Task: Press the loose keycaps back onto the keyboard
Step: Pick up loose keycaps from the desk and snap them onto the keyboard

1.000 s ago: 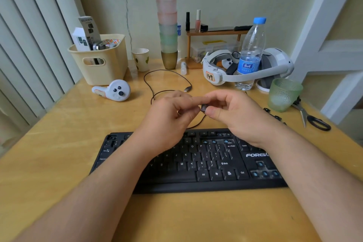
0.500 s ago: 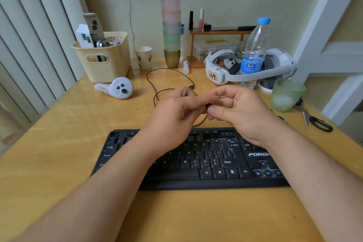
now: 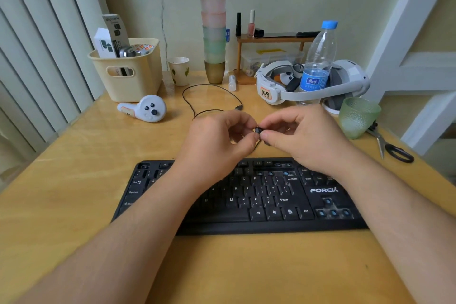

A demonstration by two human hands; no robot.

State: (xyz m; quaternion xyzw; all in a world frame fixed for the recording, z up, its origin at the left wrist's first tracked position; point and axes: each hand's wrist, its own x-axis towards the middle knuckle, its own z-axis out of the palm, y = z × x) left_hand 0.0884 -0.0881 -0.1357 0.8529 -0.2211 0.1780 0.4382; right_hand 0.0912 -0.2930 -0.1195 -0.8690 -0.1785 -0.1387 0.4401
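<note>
A black keyboard (image 3: 269,200) lies on the wooden desk in front of me. Several of its key positions show bare blue stems, among them the arrow cluster (image 3: 333,212) at the right. Both hands hover just behind the keyboard's far edge. My right hand (image 3: 306,138) pinches a small black keycap (image 3: 258,129) between thumb and forefinger. My left hand (image 3: 217,140) has its fingers curled, with the fingertips meeting the same keycap from the left. Whether the left hand holds anything else is hidden.
A green glass cup (image 3: 357,116) and scissors (image 3: 392,148) stand to the right. Behind the hands are a white headset (image 3: 276,91), a water bottle (image 3: 318,61), a black cable (image 3: 209,96), a stack of cups (image 3: 214,29), a white controller (image 3: 145,108) and a cream basket (image 3: 128,71).
The hands stay together behind the keyboard. The fingers have shifted slightly on the keycap, which now shows a little more between the fingertips. The view rose a bit.
</note>
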